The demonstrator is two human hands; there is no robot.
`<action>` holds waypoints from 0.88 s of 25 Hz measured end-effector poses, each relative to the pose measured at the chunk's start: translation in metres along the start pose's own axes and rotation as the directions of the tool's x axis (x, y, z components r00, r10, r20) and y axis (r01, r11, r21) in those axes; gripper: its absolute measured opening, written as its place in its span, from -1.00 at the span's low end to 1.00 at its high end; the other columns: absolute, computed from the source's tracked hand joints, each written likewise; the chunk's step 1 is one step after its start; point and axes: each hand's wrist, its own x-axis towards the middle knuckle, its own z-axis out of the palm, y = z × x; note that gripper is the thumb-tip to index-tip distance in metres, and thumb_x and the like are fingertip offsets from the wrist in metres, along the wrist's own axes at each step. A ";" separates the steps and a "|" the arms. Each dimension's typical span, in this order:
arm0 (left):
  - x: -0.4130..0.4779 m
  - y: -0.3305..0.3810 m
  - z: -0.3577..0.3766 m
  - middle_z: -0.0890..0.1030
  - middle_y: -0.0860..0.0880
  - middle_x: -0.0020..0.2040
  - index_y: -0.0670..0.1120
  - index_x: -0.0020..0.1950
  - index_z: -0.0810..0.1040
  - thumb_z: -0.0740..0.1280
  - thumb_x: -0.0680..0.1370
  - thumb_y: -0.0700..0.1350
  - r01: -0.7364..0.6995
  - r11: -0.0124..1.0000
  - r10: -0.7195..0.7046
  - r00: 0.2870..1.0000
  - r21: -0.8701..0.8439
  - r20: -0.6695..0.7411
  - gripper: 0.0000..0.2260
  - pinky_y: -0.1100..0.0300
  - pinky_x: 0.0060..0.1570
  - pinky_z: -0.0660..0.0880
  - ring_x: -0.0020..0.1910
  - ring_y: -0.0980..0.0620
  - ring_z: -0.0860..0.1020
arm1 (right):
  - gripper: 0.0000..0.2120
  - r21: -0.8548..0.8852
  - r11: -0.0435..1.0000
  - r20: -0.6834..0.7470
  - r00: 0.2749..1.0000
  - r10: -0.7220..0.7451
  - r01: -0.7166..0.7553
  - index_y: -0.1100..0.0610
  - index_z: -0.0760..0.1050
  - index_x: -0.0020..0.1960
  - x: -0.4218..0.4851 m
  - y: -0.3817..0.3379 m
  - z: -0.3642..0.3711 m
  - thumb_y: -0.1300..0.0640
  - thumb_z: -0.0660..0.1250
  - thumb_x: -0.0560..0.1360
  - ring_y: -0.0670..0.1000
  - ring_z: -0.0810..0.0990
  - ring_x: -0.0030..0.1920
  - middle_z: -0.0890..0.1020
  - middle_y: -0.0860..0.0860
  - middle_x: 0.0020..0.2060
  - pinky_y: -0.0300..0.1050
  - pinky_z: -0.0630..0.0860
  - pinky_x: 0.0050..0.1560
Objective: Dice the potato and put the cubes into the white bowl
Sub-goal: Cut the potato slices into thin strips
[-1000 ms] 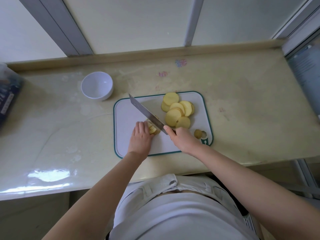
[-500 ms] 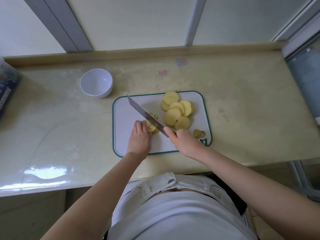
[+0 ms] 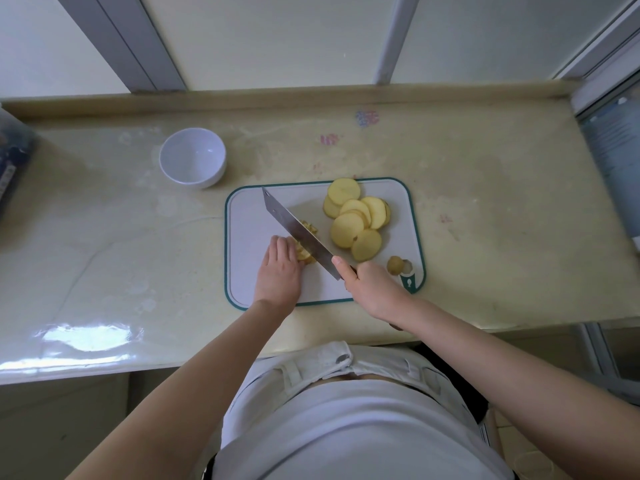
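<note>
On a white cutting board [image 3: 249, 216] with a green rim lie several round potato slices [image 3: 353, 216] at the back right. A small stack of cut potato strips [image 3: 304, 252] sits mid-board. My left hand [image 3: 278, 271] presses down on that stack from its near left side. My right hand [image 3: 372, 289] grips the handle of a broad knife [image 3: 294, 230], whose blade runs diagonally over the strips. A small potato end piece [image 3: 394, 265] rests by the board's right corner. The white bowl [image 3: 193, 157] stands empty, back left of the board.
The beige counter [image 3: 485, 202] ends in a raised ledge at the back under window panels. A dark blue packet [image 3: 12, 161] lies at the far left edge. A bluish object [image 3: 616, 161] stands past the counter's right end.
The knife blade has shifted slightly along the potato stack while my left hand stays pressed on it. The view has drifted a little.
</note>
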 end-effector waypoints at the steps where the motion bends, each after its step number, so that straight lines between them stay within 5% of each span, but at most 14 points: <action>1: 0.000 0.000 0.000 0.33 -0.20 0.27 -0.29 0.39 0.21 0.01 0.64 -0.10 -0.004 0.999 0.004 1.000 0.038 -0.001 -0.62 0.10 0.34 0.25 0.31 -0.14 0.28 | -0.43 -0.004 1.000 0.004 1.000 0.009 -0.009 0.15 0.22 -0.41 0.001 -0.001 0.000 -0.22 -0.04 0.61 0.02 0.28 -0.47 0.33 0.04 -0.49 -0.10 0.24 -0.37; 7: 0.002 0.000 0.003 0.37 -0.19 0.26 -0.28 0.39 0.22 -0.07 0.61 -0.11 -0.017 0.991 0.019 1.000 0.135 -0.010 -0.59 0.09 0.34 0.27 0.30 -0.14 0.31 | -0.41 -0.072 0.997 -0.036 0.999 0.000 -0.002 0.17 0.21 -0.43 0.004 -0.002 0.008 -0.22 -0.01 0.61 0.03 0.30 -0.47 0.34 0.07 -0.49 -0.12 0.20 -0.44; 11: 0.001 -0.001 0.005 0.41 -0.18 0.22 -0.28 0.36 0.25 0.01 0.60 -0.12 0.009 0.984 -0.006 1.000 0.179 -0.020 -0.62 0.09 0.28 0.33 0.25 -0.13 0.36 | -0.42 -0.087 0.996 -0.057 0.998 0.005 -0.010 0.15 0.24 -0.42 0.007 0.000 0.016 -0.23 0.01 0.60 0.12 0.37 -0.35 0.34 0.07 -0.47 -0.09 0.28 -0.28; 22: 0.004 0.000 0.009 0.35 -0.22 0.28 -0.29 0.41 0.19 -0.12 0.54 -0.17 -0.017 0.993 0.022 0.999 0.117 -0.045 -0.54 0.08 0.34 0.26 0.32 -0.16 0.30 | -0.41 -0.092 0.996 -0.058 0.998 0.005 -0.011 0.16 0.25 -0.43 0.019 0.005 0.025 -0.23 0.00 0.60 0.14 0.43 -0.29 0.36 0.08 -0.46 -0.07 0.30 -0.23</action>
